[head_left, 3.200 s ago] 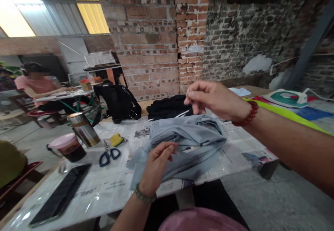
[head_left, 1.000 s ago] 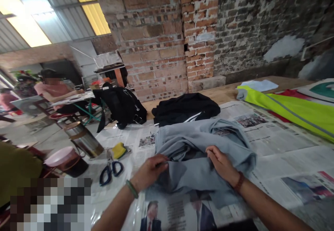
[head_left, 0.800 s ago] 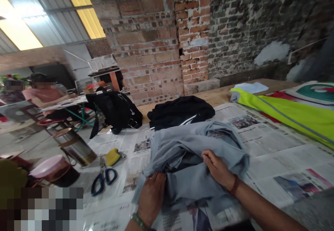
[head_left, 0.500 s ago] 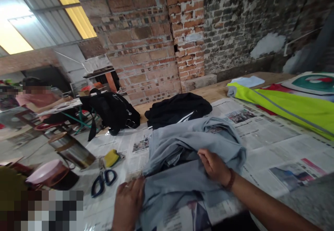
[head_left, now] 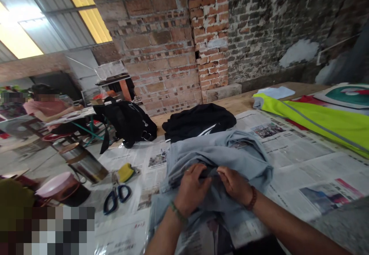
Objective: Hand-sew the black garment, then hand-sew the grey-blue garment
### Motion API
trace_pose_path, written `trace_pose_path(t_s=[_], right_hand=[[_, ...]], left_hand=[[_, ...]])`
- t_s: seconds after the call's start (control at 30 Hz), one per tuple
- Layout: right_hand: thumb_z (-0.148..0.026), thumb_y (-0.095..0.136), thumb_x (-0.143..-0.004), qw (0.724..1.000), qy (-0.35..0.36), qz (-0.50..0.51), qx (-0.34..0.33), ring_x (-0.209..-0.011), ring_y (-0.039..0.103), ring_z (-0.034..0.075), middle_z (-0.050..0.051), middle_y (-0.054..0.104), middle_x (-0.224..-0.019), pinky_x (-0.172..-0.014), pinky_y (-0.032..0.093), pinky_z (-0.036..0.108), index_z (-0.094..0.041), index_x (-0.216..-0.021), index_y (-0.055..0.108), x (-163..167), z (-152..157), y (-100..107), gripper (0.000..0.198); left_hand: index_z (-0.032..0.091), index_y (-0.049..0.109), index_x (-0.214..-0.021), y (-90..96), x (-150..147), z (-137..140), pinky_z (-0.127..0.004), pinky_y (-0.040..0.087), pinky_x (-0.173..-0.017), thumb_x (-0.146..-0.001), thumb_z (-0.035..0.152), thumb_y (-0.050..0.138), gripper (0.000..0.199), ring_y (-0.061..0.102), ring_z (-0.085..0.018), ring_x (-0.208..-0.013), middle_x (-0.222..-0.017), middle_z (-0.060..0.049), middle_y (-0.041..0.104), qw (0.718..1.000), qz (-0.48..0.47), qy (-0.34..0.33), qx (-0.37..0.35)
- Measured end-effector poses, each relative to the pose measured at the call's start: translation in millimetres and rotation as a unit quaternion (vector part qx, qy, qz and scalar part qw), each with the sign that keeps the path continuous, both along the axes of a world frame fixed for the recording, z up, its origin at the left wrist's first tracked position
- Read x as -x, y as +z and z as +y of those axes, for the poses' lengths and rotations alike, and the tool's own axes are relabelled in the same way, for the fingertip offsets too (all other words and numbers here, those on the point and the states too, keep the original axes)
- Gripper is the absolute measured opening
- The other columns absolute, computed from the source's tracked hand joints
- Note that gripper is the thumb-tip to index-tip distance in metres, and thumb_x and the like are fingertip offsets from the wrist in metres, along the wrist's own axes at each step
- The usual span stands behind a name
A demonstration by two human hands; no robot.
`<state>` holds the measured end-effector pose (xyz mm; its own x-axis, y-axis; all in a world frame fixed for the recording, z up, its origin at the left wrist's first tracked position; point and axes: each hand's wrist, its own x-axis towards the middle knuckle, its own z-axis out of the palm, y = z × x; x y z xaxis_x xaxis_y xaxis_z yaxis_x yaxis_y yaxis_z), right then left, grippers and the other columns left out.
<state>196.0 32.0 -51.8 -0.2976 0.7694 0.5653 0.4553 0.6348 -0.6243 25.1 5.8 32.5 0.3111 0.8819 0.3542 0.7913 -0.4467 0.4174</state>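
Note:
A crumpled grey garment (head_left: 248, 159) lies on newspaper in front of me; its kind is unclear in the folds. My left hand (head_left: 191, 187) is on its middle, fingers curled into a dark fold, a greenish bracelet at the wrist. Close beside it, my right hand (head_left: 235, 185) pinches the edge of the same fold, with a reddish bead bracelet on the wrist. The fingertips are partly hidden by cloth. Behind the garment sits a bundle of black clothing (head_left: 198, 120) with white stripes.
To the left lie blue-handled scissors (head_left: 117, 197) and a yellow object (head_left: 126, 173), near a steel flask (head_left: 83, 162) and a pink-lidded container (head_left: 63, 189). A black bag (head_left: 123, 122) is behind. On the right are a neon-yellow garment (head_left: 317, 118) and an iron (head_left: 348, 93). A co-worker (head_left: 46, 105) sits far left.
My left hand has moved from the garment's left edge, up and right, to the middle fold beside my right hand. The right hand stays pinching nearly the same spot.

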Motion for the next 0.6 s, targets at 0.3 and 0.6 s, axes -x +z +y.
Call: trace_pose_path(t_s=[0.3, 0.6], right_hand=[[-0.029, 0.03, -0.088, 0.999, -0.024, 0.013, 0.036, -0.077, 0.061, 0.02, 0.009, 0.064, -0.084, -0.068, 0.046, 0.031, -0.02, -0.096, 0.05, 0, 4, -1, 0.023], [-0.03, 0.035, -0.088, 0.983, -0.092, 0.152, 0.047, -0.067, 0.057, 0.013, 0.003, 0.058, -0.073, -0.065, 0.045, 0.025, -0.02, -0.086, 0.052, -7, 10, 10, 0.02]], left_hand=[[0.016, 0.067, -0.068, -39.7, -24, 24, -0.025, 0.044, -0.065, -0.067, 0.019, 0.059, 0.009, 0.059, -0.016, -0.068, -0.068, -0.001, 0.066, 0.973, -0.133, -0.026, 0.186], [0.014, 0.07, -0.069, -49.8, -19, 26, -0.023, 0.037, -0.055, -0.065, 0.03, 0.062, 0.019, 0.05, -0.012, -0.056, -0.059, 0.001, 0.061, 0.883, -0.32, -0.015, 0.343]])
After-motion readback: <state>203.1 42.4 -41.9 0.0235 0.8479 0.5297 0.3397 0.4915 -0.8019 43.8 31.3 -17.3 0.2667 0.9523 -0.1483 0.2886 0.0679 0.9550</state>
